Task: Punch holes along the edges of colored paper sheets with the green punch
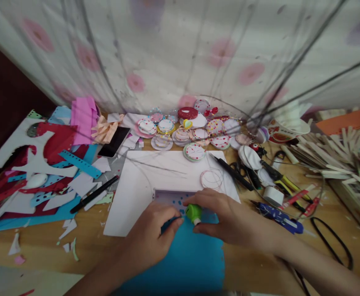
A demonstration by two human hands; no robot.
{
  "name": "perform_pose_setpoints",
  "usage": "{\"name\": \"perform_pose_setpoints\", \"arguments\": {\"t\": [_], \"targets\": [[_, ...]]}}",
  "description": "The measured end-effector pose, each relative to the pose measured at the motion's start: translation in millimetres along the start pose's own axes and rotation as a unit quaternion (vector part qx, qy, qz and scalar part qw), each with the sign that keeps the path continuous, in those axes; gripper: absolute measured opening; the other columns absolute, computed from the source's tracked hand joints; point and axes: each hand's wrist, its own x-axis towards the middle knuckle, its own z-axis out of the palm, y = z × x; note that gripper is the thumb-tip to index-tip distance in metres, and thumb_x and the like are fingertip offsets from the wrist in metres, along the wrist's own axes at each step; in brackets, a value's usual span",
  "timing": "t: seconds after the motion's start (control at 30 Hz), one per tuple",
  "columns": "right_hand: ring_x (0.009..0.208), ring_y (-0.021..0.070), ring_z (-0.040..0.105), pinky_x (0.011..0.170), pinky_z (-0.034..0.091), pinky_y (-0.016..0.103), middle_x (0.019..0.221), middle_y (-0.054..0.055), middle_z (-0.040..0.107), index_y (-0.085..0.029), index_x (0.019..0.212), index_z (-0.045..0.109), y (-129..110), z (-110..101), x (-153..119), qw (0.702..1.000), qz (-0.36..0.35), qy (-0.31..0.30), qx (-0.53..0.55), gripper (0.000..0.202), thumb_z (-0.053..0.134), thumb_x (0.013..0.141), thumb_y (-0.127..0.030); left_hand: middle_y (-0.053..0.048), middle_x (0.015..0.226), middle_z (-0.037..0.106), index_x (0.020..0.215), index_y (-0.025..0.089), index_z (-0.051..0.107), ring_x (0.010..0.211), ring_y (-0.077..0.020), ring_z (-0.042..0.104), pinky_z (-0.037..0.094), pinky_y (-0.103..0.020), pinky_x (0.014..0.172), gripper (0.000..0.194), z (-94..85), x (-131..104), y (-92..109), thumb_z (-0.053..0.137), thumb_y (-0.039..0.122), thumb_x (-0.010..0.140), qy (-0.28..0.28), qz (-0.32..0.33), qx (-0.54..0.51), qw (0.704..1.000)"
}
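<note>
My right hand [217, 211] is closed round a small green paper punch [193, 213] with a pale end; its finer details are blurred. A blue sheet of paper [180, 259] lies below both hands, its right edge notched by small punched holes. My left hand [160, 226] pinches the far edge of this sheet between thumb and fingers, just left of the punch. Under the hands is a shallow pale tray [167, 194] with several tiny blue paper dots in it. The tray rests on a white board [133, 181].
Paper scraps [53, 176], a phone [114, 142] and a black pen [93, 194] lie left. Decorated paper discs [195, 151] cluster behind. On the right are a cutter knife [232, 172], yellow-black pliers [280, 181], a blue glue gun [277, 216] and wooden sticks [346, 152].
</note>
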Motion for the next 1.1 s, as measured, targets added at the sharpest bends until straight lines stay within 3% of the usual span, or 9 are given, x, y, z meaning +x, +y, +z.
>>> {"name": "perform_pose_setpoints", "arguments": {"t": [0.23, 0.43, 0.63, 1.1], "targets": [[0.084, 0.0245, 0.068, 0.071, 0.055, 0.035, 0.094, 0.004, 0.072, -0.025, 0.106, 0.069, -6, -7, 5, 0.997, -0.015, -0.076, -0.018, 0.041, 0.075, 0.067, -0.017, -0.003, 0.082, 0.066, 0.082, 0.019, 0.063, 0.086, -0.0214, 0.059, 0.041, -0.032, 0.079, 0.018, 1.9, 2, 2, 0.048, 0.022, 0.091, 0.007, 0.019, 0.032, 0.999], [0.079, 0.0227, 0.068, 0.068, 0.054, 0.032, 0.088, 0.001, 0.073, -0.026, 0.102, 0.07, -5, -5, 10, 0.996, 0.045, -0.068, 0.018, 0.037, 0.075, 0.066, -0.02, -0.003, 0.08, 0.065, 0.079, 0.018, 0.061, 0.084, -0.0207, 0.058, 0.04, -0.032, 0.077, 0.019, 2.5, 2, 0, 0.047, 0.021, 0.092, 0.015, 0.028, 0.04, 0.999], [0.08, 0.0214, 0.064, 0.067, 0.048, 0.028, 0.087, 0.002, 0.069, -0.019, 0.098, 0.07, -12, -13, 20, 0.974, 0.123, -0.185, 0.053, 0.034, 0.078, 0.066, -0.028, -0.002, 0.079, 0.064, 0.079, 0.018, 0.061, 0.082, -0.0196, 0.057, 0.039, -0.031, 0.076, 0.018, 3.3, 2, -1, 0.048, 0.019, 0.092, 0.017, 0.031, 0.03, 0.999], [0.081, 0.0226, 0.062, 0.067, 0.045, 0.028, 0.086, 0.005, 0.068, -0.016, 0.089, 0.069, -16, -8, 23, 0.971, 0.146, -0.189, 0.015, 0.03, 0.08, 0.063, -0.027, -0.002, 0.081, 0.065, 0.082, 0.016, 0.063, 0.084, -0.02, 0.058, 0.038, -0.032, 0.078, 0.017, 3.9, 2, -4, 0.049, 0.017, 0.091, 0.019, 0.05, 0.027, 0.998]]}}
